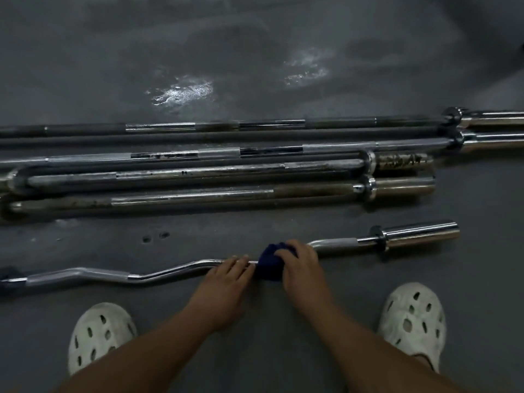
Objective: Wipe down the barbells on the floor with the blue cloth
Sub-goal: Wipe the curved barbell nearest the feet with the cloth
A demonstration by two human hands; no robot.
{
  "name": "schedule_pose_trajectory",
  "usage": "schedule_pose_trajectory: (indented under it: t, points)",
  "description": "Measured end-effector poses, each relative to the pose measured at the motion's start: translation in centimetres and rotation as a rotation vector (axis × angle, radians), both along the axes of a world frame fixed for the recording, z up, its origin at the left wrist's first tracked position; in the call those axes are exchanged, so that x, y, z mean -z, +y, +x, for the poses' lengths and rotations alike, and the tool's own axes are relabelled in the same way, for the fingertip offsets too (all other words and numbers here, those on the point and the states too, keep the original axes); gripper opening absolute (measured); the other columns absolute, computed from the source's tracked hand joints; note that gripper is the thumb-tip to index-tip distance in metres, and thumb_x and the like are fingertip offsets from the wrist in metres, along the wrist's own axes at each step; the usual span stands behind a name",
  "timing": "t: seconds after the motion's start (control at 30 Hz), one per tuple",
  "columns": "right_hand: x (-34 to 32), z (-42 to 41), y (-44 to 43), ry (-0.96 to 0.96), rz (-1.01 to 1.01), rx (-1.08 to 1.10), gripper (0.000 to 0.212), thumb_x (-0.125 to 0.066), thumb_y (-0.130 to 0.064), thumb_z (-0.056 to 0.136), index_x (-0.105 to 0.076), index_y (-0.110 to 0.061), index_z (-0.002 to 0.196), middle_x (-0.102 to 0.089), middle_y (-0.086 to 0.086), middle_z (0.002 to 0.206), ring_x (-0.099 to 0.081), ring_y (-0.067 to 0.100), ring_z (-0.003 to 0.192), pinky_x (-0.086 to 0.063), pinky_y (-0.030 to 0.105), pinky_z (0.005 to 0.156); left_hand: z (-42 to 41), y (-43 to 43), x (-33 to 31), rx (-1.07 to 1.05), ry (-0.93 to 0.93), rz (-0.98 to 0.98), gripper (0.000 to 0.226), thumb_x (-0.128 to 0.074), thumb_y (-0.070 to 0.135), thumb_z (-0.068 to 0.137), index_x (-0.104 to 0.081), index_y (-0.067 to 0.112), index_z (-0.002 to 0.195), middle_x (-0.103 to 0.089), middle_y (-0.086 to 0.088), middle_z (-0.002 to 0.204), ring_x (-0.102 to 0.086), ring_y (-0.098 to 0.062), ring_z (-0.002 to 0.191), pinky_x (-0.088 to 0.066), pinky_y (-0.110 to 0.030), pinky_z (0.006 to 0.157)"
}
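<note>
A right hand (300,262) grips the cloth (269,266) bunched round the curl bar (170,272) at mid-shaft; the left hand (226,276), fingers flat, steadies it. Wiping looks under way; next, a slide toward the sleeve (422,234), with the four bars (226,174) beyond probably still waiting.

A gym — barbells (226,171) lie on dark rubber flooring (255,52).

No lettering can be read anywhere; the worn marks on one barbell sleeve (402,161) are illegible.
</note>
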State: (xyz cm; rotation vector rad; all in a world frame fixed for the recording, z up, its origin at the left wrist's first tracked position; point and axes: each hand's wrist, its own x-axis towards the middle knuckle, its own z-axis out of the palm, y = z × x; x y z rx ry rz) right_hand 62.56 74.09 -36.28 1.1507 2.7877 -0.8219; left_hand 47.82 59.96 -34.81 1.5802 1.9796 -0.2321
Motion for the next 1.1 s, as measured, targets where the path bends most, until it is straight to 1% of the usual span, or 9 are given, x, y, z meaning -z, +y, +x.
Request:
schedule_pose_trajectory:
  t: [0.13,0.3,0.43,0.6,0.73,0.83,0.9,1.0,1.1]
  points:
    - [-0.7,-0.9,-0.9,-0.031,-0.085,-0.144,0.044,-0.064,-0.013,0.082,-0.059,-0.027,0.123,-0.046,-0.002,0.131,-0.038,0.022,0.122,-0.042,0.033,0.102,-1.2,2.0,-2.3,0.113,-0.014,-0.191,0.096,-0.061,0.048,0.086,-0.006,0.020,0.159,0.000,-0.004,0.166,-0.006,-0.025,0.152,-0.019,-0.041,0.121]
    - [-1.0,-0.3,1.2,-0.092,-0.151,-0.263,0.054,-0.062,-0.011,0.081,-0.050,-0.028,0.131,-0.039,-0.003,0.133,-0.035,0.023,0.122,-0.046,0.037,0.097,-1.7,6.9,-4.3,-0.001,-0.155,-0.426,0.081,-0.068,0.039,0.085,-0.028,0.021,0.152,-0.039,-0.007,0.151,-0.046,-0.026,0.131,-0.040,-0.036,0.107]
    - [-0.9,-0.3,1.1,-0.078,-0.154,-0.259,0.051,-0.062,-0.010,0.082,-0.052,-0.025,0.129,-0.041,-0.001,0.130,-0.037,0.022,0.120,-0.047,0.034,0.093,1.0,8.7,-4.0,-0.226,-0.223,-0.381,0.053,-0.057,0.039,0.094,-0.048,0.016,0.140,-0.054,-0.012,0.139,-0.052,-0.029,0.126,-0.039,-0.035,0.104]
    - [-0.4,0.9,1.2,0.035,-0.129,-0.081,0.054,-0.059,-0.009,0.079,-0.052,-0.022,0.131,-0.044,-0.001,0.128,-0.038,0.019,0.120,-0.047,0.031,0.089,4.7,5.3,-1.2,-0.548,-0.174,-0.184,0.075,-0.057,0.037,0.088,-0.026,0.013,0.152,-0.024,-0.011,0.158,-0.021,-0.028,0.145,-0.028,-0.040,0.117]
    - [-0.6,0.4,-0.3,0.092,-0.080,0.226,0.051,-0.061,-0.004,0.078,-0.055,-0.018,0.127,-0.047,0.003,0.126,-0.040,0.022,0.115,-0.046,0.035,0.095,5.8,2.2,-1.0,-0.465,-0.029,-0.053,0.078,-0.049,0.030,0.093,-0.008,0.016,0.157,0.000,-0.004,0.166,-0.004,-0.019,0.152,-0.020,-0.040,0.120]
    - [-0.7,-0.1,-0.3,0.028,-0.103,-0.089,0.047,-0.059,-0.010,0.083,-0.054,-0.021,0.129,-0.045,0.000,0.128,-0.038,0.021,0.119,-0.042,0.032,0.101,5.3,1.2,-0.5,-0.386,0.018,-0.018,0.077,-0.046,0.028,0.096,-0.002,0.017,0.158,0.006,-0.002,0.166,0.000,-0.018,0.153,-0.016,-0.040,0.120]
    - [-0.2,1.1,1.4,0.008,-0.120,-0.071,0.044,-0.058,-0.009,0.080,-0.059,-0.021,0.122,-0.048,0.000,0.122,-0.043,0.023,0.117,-0.041,0.030,0.097,5.1,1.0,-0.4,-0.329,0.048,-0.024,0.078,-0.046,0.028,0.096,-0.001,0.015,0.158,0.006,-0.003,0.166,-0.001,-0.020,0.152,-0.017,-0.040,0.120]
    - [0.5,3.6,3.2,-0.037,-0.042,0.469,0.038,-0.059,-0.003,0.075,-0.063,-0.016,0.110,-0.051,0.009,0.115,-0.049,0.032,0.107,-0.040,0.036,0.094,5.2,1.1,-0.2,-0.314,0.109,-0.033,0.076,-0.049,0.027,0.092,-0.011,0.015,0.158,-0.005,-0.006,0.166,-0.012,-0.025,0.150,-0.024,-0.041,0.116]
    - [0.3,4.6,3.1,-0.061,-0.062,0.151,0.042,-0.059,-0.003,0.076,-0.063,-0.018,0.116,-0.051,0.006,0.117,-0.047,0.027,0.106,-0.043,0.037,0.097,5.5,1.3,0.4,-0.314,0.111,-0.026,0.080,-0.073,0.027,0.067,-0.050,0.012,0.142,-0.044,-0.013,0.151,-0.047,-0.032,0.131,-0.047,-0.044,0.097]
